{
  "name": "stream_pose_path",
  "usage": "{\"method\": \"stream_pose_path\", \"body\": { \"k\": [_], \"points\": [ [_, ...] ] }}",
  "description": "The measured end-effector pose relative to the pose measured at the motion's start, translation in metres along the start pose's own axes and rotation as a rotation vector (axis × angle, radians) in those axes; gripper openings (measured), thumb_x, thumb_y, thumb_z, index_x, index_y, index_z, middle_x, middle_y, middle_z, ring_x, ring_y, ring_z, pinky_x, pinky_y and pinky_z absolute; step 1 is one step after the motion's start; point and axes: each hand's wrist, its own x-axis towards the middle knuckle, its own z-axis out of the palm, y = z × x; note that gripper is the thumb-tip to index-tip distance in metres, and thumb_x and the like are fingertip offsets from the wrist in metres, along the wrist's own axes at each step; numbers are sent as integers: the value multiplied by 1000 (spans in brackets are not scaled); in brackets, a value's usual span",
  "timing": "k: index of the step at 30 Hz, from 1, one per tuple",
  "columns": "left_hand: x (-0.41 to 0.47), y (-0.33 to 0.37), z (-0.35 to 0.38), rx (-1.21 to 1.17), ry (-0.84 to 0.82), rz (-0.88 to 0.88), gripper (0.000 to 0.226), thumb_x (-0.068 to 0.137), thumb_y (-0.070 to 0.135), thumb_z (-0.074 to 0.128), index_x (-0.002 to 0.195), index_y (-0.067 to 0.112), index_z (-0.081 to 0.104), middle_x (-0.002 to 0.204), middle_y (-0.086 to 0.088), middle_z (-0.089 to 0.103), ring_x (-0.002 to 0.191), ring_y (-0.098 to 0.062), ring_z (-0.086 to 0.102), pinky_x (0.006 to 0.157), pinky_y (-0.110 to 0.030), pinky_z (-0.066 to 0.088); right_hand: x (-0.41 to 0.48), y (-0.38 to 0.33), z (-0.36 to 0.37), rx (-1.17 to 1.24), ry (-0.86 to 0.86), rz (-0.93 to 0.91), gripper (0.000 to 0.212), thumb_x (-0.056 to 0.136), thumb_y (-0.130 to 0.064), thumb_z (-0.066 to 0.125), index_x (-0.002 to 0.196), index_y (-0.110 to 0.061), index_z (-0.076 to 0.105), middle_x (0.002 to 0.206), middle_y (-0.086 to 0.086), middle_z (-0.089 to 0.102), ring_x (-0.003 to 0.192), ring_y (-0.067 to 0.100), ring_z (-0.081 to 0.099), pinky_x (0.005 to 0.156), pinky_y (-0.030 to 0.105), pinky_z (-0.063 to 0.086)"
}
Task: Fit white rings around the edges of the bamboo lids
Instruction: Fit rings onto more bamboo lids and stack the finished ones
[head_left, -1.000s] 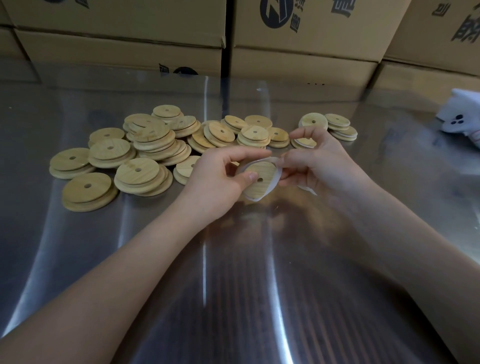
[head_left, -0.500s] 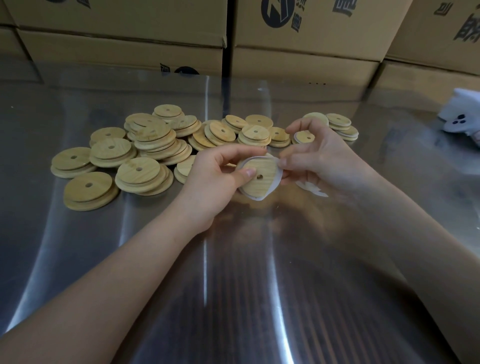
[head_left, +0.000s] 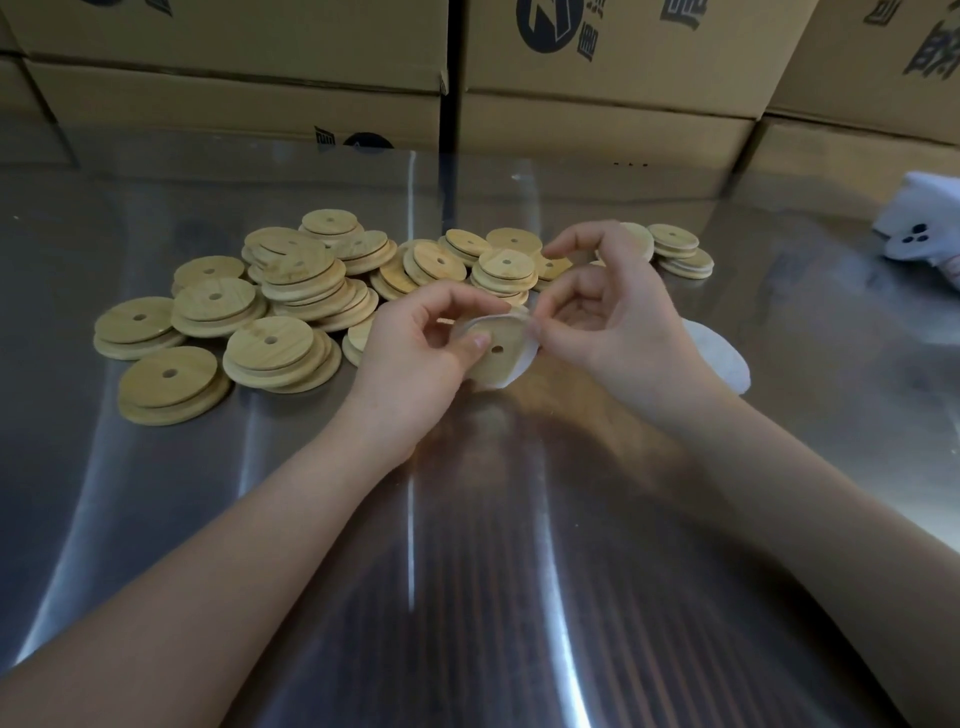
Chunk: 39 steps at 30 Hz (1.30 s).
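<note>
Bamboo lid (head_left: 493, 352), between hands, tilted, holed face upward: gripped by left hand (head_left: 415, 358). White ring (head_left: 523, 361), loose round its right edge: pinched by right hand (head_left: 613, 332). Spare lids (head_left: 270, 312) beyond left hand.

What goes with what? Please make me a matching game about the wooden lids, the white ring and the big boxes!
Things:
1. held bamboo lid
2. white ring
3. pile of bamboo lids
4. cardboard boxes

Places:
A. stacked behind the table
B. lying on the table, left side
C. gripped by the left hand, thumb on top
D. pinched by the right hand, partly round the lid

Pairs: 1-C, 2-D, 3-B, 4-A
</note>
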Motion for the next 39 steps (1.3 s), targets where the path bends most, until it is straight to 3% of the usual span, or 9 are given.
{"method": "stream_pose_path", "body": {
  "k": [5,7,11,18,23,27,33,37,39],
  "points": [
    [-3,9,2,234,20,239,35,84,-7,65,91,27,64,93,14,65,93,0,61,84,-14,48,0,-1,0,51,68,-37,45,78,8,66,105,-20,44,71,6,64,64,24,56,63,29,47],
    [-3,10,4,242,29,273,34,82,-8,65,93,24,62,92,14,63,92,-1,60,82,-16,48,1,-2,-2,96,90,-19,45,77,7,66,103,-21,43,70,1,64,64,19,57,64,28,49],
    [-4,11,3,292,37,318,37,81,-7,67,104,21,60,98,12,62,95,-9,61,85,-35,53,1,-5,-3,177,87,9,43,73,1,65,101,-21,42,69,0,64,70,20,57,79,53,52],
    [-3,12,2,463,93,498,37,78,-9,68,108,11,67,103,5,65,99,-6,61,88,-20,50,2,-6,-10,243,17,-40,41,75,6,61,98,-18,37,70,2,59,74,21,52,75,40,44],
    [-3,13,0,490,119,530,37,77,-10,68,108,10,68,101,11,60,98,-1,56,86,-16,49,3,-6,-13,257,-31,-60,42,76,12,58,95,-18,36,70,2,59,78,28,51,76,55,44],
    [-3,15,0,524,109,553,37,78,-10,70,108,10,68,102,10,60,100,-1,56,87,-13,48,4,-5,-17,259,-46,-58,42,77,13,58,94,-19,36,70,-1,60,77,27,51,76,43,41],
    [-4,14,-1,550,79,599,36,78,-11,69,108,7,70,99,4,62,97,-7,58,86,-19,50,5,-4,-16,240,-16,-24,40,75,7,61,93,-20,38,69,-3,61,74,23,52,74,36,42],
    [-6,13,0,482,96,549,36,79,-11,68,110,8,70,101,5,62,98,-4,57,87,-11,45,4,-6,-15,188,-13,-48,40,76,7,62,93,-19,37,72,-1,60,73,22,51,71,33,45],
    [-6,12,1,417,87,498,36,81,-8,68,112,12,68,104,4,64,101,-6,60,89,-16,48,3,-5,-13,171,-17,-60,40,77,9,61,93,-18,38,74,3,58,73,22,51,70,32,46]
  ]
}}
